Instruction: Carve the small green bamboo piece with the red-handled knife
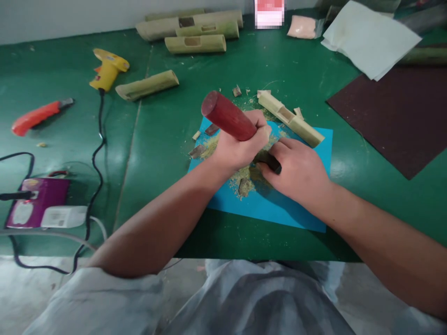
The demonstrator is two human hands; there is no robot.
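Observation:
My left hand (240, 144) is closed around a thick dark-red handle (226, 116) that slants up to the left; its working end is hidden under my hands. My right hand (296, 170) is closed on a small dark piece (270, 162) held against the blue mat (279, 204). A bamboo piece (291, 120) with a rectangular slot lies at the mat's far edge, just beyond both hands. Bamboo shavings and chips (242, 179) cover the mat beneath my hands.
Green table (167, 153). A yellow glue gun (108, 70) and an orange utility knife (35, 116) lie at left, a purple and white power strip (42, 209) at near left. Several slotted bamboo sections (195, 32) at the back, white paper (370, 37) and a dark brown sheet (401, 116) at right.

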